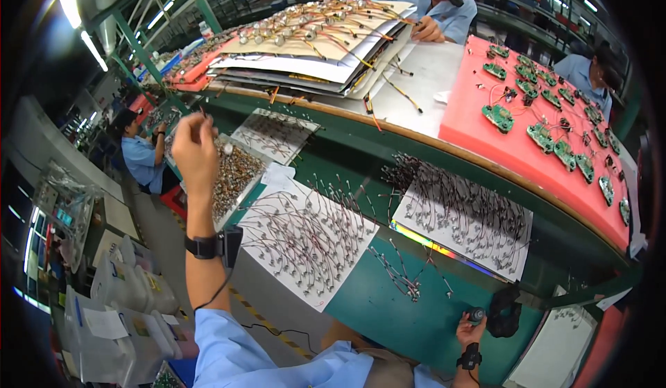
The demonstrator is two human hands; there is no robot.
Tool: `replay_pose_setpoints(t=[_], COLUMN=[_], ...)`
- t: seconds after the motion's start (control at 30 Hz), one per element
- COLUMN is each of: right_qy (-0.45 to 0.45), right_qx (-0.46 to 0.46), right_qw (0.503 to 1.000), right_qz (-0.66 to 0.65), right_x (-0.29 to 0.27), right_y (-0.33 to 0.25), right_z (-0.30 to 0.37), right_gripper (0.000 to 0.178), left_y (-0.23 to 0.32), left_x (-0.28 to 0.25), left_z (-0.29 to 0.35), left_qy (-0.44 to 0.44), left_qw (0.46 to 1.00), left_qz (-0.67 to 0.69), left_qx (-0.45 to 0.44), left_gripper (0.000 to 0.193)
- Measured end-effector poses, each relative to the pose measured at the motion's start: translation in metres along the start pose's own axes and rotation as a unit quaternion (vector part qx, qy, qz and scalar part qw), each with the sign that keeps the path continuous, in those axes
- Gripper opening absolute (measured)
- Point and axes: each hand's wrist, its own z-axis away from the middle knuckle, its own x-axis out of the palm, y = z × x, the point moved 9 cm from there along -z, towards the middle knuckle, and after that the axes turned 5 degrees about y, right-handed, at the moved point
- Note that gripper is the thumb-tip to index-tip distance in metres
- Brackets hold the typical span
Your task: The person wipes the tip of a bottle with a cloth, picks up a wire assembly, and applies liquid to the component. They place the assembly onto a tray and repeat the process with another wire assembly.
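Observation:
My left hand [195,150] is raised at the left, fingers curled together, with a tiny dark tip at the fingertips too small to name. Below and beside it is a tray of small brass-coloured and silvery parts [236,183]. My right hand [469,332], low at the right, has its fingers round a small dark cylinder with a round top [476,315]. A black crumpled-looking object [504,311] lies just right of that hand. Between the hands, a white sheet [316,301] carries rows of small metal parts with thin wires, and several loose wired parts [409,287] lie on the green bench.
Another wired-parts sheet [517,271] lies right of centre. A raised shelf holds stacked boards [291,69] with wired parts and pink foam [479,148] bearing green circuit boards. Clear plastic bins [104,346] stand at left. Co-workers [454,23] sit beyond the shelf and at left.

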Motion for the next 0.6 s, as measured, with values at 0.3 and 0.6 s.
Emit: replay_pose_setpoints(t=[0.3,0.6], right_qy=[0.019,0.051], right_qx=[0.006,0.002], right_qw=[0.999,0.999], right_qz=[0.027,-0.004], right_x=[-0.003,-0.001], right_y=[-0.002,0.002], right_z=[0.001,0.009], right_gripper=[0.072,0.070], left_y=[0.104,0.072], left_x=[0.085,0.185], left_z=[-0.100,-0.115], left_qy=[-0.068,-0.182], left_qw=[0.955,0.899], left_qz=[0.264,0.321], left_qx=[-0.117,-0.237], left_gripper=[0.021,0.027])
